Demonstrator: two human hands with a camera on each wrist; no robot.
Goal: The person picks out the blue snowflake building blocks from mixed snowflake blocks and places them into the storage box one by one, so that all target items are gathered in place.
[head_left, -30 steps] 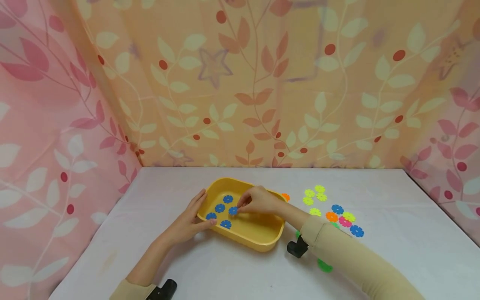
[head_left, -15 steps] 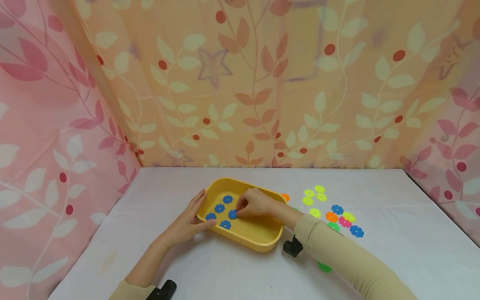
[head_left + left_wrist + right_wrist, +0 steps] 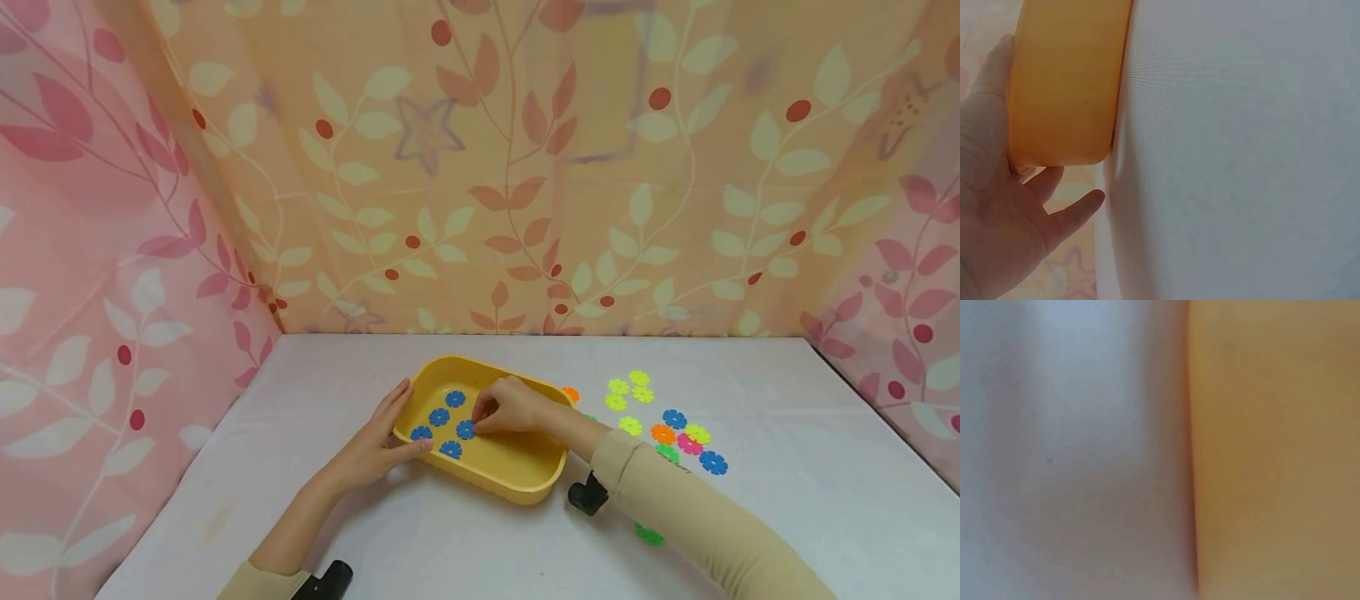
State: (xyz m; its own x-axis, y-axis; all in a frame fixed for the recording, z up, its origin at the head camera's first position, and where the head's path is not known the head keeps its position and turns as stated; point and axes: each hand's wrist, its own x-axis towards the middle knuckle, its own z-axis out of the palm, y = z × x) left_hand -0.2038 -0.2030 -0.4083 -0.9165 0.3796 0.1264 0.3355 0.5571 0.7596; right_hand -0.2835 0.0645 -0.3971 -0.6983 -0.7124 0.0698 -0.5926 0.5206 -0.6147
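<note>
A yellow plastic tray (image 3: 487, 482) sits on the white table with several blue flower-shaped discs (image 3: 439, 417) lying flat inside, toward its left end. My left hand (image 3: 375, 442) holds the tray at that end, its thumb over the near rim and the fingers along the outer side. In the left wrist view the hand (image 3: 1004, 200) is beside the tray's orange-looking wall (image 3: 1066, 81). My right hand (image 3: 513, 406) reaches inside and pinches the edge of a blue snowflake disc (image 3: 465, 429) low over the tray floor. The right wrist view shows only the tray wall (image 3: 1279, 450), with no fingers.
Right of the tray lie several yellow discs (image 3: 640, 378), an orange disc (image 3: 663, 433), a pink disc (image 3: 689, 444) and two blue ones, one a blue disc (image 3: 714, 462). A green disc (image 3: 648, 534) is partly under the right sleeve. Patterned curtains (image 3: 480, 167) surround the table.
My right hand has lowered the blue snowflake disc slightly, flatter to the tray floor, and the right forearm has shifted a little left. The left hand and tray stay put.
</note>
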